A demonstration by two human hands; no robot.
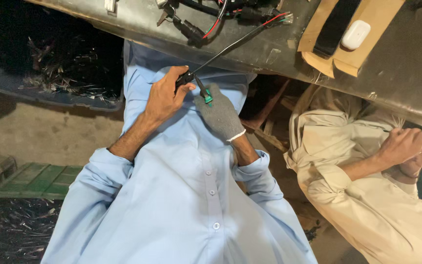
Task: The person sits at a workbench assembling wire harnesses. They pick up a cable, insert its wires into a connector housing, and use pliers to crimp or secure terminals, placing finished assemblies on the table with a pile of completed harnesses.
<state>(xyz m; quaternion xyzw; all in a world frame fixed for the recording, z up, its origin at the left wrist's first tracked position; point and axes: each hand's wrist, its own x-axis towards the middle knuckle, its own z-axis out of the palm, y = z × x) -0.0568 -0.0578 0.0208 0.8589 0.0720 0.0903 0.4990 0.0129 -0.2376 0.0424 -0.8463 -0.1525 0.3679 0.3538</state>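
My left hand [164, 95] is bare and closed around the end of a black cable [230, 45] just under the table edge. That cable runs up and right onto the grey metal table [406, 73]. My right hand [219, 116] wears a grey knit glove and pinches a small green connector [206, 97] at the cable's end. The two hands touch in front of my light blue shirt [181, 195].
A bundle of black and red wires [206, 17] lies on the table's far side. A white box [355, 34] and a black strap [335, 24] rest on brown cardboard [318, 58]. A co-worker in a beige shirt [367, 205] sits to the right, hands [406, 146] together. Piles of metal scraps [64, 68] and green crates [35, 178] are on the left.
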